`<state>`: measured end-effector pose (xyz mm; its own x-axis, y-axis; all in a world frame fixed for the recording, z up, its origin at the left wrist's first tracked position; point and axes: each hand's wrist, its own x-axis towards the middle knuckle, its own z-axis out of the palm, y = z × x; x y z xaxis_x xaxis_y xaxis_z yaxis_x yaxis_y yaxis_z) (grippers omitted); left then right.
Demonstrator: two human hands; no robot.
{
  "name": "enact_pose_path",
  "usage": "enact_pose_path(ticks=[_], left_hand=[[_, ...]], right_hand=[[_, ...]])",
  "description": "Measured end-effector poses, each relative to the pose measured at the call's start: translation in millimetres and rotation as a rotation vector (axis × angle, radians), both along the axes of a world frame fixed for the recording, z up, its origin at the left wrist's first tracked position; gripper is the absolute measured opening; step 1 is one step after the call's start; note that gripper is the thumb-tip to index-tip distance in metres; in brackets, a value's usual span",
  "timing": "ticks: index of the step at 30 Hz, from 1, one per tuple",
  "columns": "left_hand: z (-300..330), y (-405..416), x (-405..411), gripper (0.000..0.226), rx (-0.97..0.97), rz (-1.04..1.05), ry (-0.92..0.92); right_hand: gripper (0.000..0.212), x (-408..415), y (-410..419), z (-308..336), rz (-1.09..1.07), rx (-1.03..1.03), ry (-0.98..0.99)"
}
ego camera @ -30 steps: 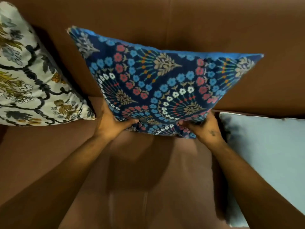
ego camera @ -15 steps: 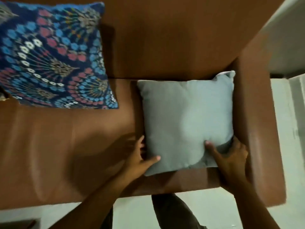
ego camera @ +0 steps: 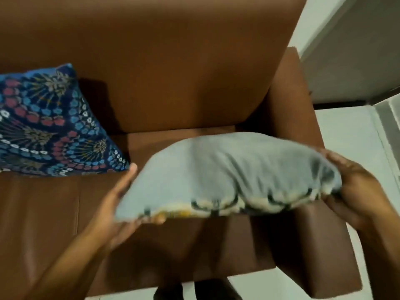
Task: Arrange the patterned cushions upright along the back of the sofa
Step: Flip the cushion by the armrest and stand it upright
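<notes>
both hands clasp a soft, bulging grey cushion above the leathery sofa.

Both bare forearms reach forward; the left hand cups underneath with its thumb up, while the right hand clamps inward, fingers curled.

Single head-worn view, steeply downward and close over the sofa seat.

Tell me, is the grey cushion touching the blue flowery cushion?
Apart. In the head view, brown sofa seat shows between the blue flowery cushion and the grey cushion, which both hands hold up by its ends.
</notes>
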<state>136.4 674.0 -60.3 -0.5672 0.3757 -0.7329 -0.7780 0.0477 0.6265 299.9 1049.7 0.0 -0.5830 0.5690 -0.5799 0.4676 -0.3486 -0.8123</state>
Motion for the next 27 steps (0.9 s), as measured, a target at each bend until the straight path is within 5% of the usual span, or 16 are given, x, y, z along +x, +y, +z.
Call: enact_pose_path(ticks=[2, 4, 7, 10, 13, 16, 22, 27], left_hand=[[13, 17, -28, 0.058, 0.142, -0.015, 0.053], [15, 36, -54, 0.047, 0.164, 0.044, 0.152], [-13, 57, -93, 0.025, -0.09, 0.008, 0.361], [-52, 68, -97, 0.09, -0.575, -0.293, 0.626], [-77, 76, -83, 0.135, -0.595, -0.379, 0.635], [-91, 81, -82, 0.135, -0.489, -0.334, 0.64], [-84, 84, -64, 0.12, -0.515, -0.124, 0.79], [-119, 88, -57, 0.158, -0.566, -0.171, 0.484]], right_hand=[[0.021, -38, 18, 1, -0.028, -0.216, 0.268], [0.062, -79, 26, -2, -0.013, -0.298, 0.428], [0.115, -120, 40, -24, 0.211, 0.019, 0.366], [0.129, -139, 36, -68, 0.491, 0.322, 0.21], [0.151, -132, 26, -103, 0.534, 0.384, 0.114], [0.143, -134, 23, -106, 0.491, 0.473, 0.086], [0.081, -120, 18, -106, 0.262, 0.558, 0.228], [0.097, -115, -8, -134, 0.275, 0.525, 0.173]])
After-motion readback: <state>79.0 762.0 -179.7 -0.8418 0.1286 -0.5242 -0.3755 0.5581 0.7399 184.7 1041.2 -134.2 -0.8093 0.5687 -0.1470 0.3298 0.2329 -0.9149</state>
